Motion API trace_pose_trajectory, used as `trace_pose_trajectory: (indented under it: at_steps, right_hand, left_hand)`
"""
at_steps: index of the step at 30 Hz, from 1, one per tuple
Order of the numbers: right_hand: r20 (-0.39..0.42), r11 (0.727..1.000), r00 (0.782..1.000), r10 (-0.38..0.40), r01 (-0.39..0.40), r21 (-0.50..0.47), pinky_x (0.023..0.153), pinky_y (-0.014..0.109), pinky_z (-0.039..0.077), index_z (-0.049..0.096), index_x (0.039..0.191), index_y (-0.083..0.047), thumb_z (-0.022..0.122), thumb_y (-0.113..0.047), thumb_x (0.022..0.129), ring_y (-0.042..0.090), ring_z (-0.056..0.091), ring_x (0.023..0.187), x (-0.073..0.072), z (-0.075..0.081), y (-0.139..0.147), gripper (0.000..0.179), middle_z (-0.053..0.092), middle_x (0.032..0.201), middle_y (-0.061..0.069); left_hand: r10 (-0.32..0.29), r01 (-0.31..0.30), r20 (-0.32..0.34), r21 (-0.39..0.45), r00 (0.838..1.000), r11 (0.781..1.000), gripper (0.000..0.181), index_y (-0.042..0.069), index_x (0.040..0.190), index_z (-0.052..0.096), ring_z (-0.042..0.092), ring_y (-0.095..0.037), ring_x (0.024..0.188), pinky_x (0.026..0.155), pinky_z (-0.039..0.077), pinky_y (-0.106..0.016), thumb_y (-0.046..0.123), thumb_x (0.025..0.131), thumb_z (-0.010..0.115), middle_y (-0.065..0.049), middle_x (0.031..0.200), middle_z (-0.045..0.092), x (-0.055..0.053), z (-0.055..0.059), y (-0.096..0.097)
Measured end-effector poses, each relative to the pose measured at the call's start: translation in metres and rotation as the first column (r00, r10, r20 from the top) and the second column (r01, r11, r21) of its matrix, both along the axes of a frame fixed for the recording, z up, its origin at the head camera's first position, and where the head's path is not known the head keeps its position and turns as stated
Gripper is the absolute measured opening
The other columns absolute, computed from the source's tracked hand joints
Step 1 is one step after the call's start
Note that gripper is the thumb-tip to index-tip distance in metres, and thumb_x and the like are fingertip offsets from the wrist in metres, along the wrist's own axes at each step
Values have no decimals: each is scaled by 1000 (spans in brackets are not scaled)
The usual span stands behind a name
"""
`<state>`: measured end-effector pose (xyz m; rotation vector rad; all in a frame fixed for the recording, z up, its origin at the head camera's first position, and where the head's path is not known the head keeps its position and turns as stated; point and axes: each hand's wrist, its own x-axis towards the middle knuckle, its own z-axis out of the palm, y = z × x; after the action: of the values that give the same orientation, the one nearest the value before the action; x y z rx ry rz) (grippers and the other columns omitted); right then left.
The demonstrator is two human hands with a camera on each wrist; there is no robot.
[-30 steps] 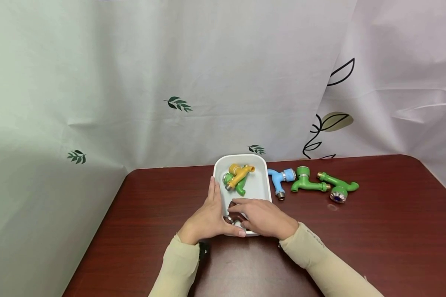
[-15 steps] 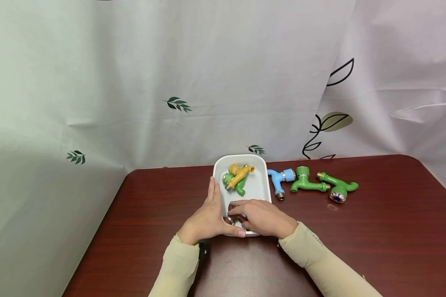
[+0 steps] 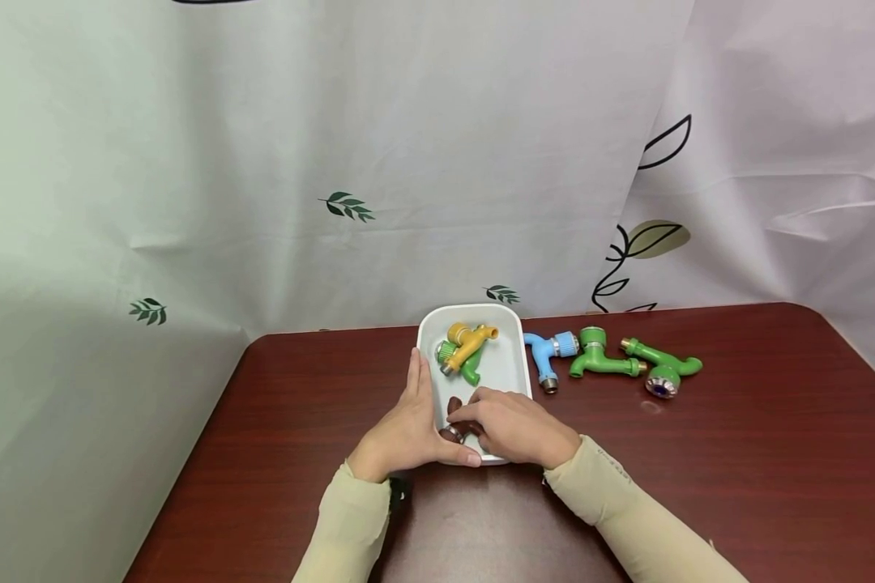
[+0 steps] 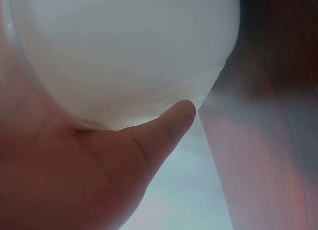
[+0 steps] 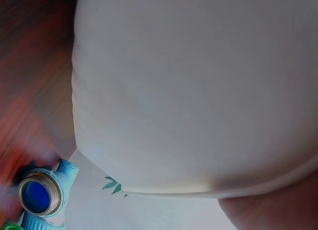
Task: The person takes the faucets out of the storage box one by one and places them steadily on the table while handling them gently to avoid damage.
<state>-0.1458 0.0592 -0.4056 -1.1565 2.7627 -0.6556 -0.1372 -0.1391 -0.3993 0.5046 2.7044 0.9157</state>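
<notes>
In the head view, a white tray [image 3: 509, 366] stands upright on the dark red-brown table. My left hand [image 3: 401, 429] lies along its left side, fingers straight, thumb along the near rim. The left wrist view shows that thumb [image 4: 166, 123] against the tray wall [image 4: 134, 46]. Inside the tray's near end, my right hand [image 3: 521, 425] pinches a brown tap [image 3: 467, 427] between thumb and forefinger; part of the tap is hidden behind the hand. Towards the far end a yellow tap [image 3: 471, 348] lies across a green tap [image 3: 472, 372]. The right wrist view shows mainly the tray wall [image 5: 189, 91].
Right of the tray lie a blue tap [image 3: 545, 352], a green tap [image 3: 601, 358] and another green tap [image 3: 663, 368] with a chrome-edged knob. Behind the table hangs a pale cloth [image 3: 437, 162] with leaf prints. The table's far edge runs just beyond the tray.
My right hand's fingers have shifted slightly, showing more of the brown tap. The left hand, the tray and the other taps stay where they were.
</notes>
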Motion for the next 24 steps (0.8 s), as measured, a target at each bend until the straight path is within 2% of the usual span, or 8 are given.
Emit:
trace_pose_trajectory:
  at_steps: [4, 9, 15, 24]
  right_hand:
    - [27, 1000, 1000, -5, 4, 8, 71, 35, 51, 76, 116, -17, 73, 1, 83, 12, 60, 81, -1, 1, -1, 38, 70, 94, -2]
    - [30, 999, 1000, -3, 4, -32, 68, 33, 50, 78, 112, -15, 73, 2, 82, 11, 59, 74, -3, -1, -2, 35, 73, 91, -3]
    - [-7, 997, 999, -32, 31, -64, 72, 35, 51, 78, 109, -15, 70, -1, 86, 13, 62, 79, -1, -2, -3, 29, 73, 91, -3]
    - [-17, 994, 999, -49, 47, -95, 68, 32, 48, 77, 108, -14, 67, 4, 76, 14, 60, 78, -1, 0, -2, 38, 74, 95, -4]
  left_hand:
    - [2, -2, 7, 3, 1000, 1000, 153, -2, 156, -17, -3, -39, 151, 114, 31, -50, 56, 64, 91, -13, 161, -30, 1, 1, 0]
    - [9, -9, 17, 2, 1000, 1000, 154, -1, 156, -19, -2, -38, 152, 114, 31, -49, 57, 64, 91, -11, 161, -32, 1, 2, 0]
    - [6, -7, 18, 14, 1000, 1000, 154, 0, 156, -19, -5, -36, 152, 115, 29, -49, 55, 64, 92, -11, 161, -31, 1, 3, 0]
    - [1, -1, 1, 13, 1000, 1000, 152, -2, 156, -16, -2, -40, 151, 114, 31, -50, 54, 65, 92, -17, 162, -27, 1, 2, 0]
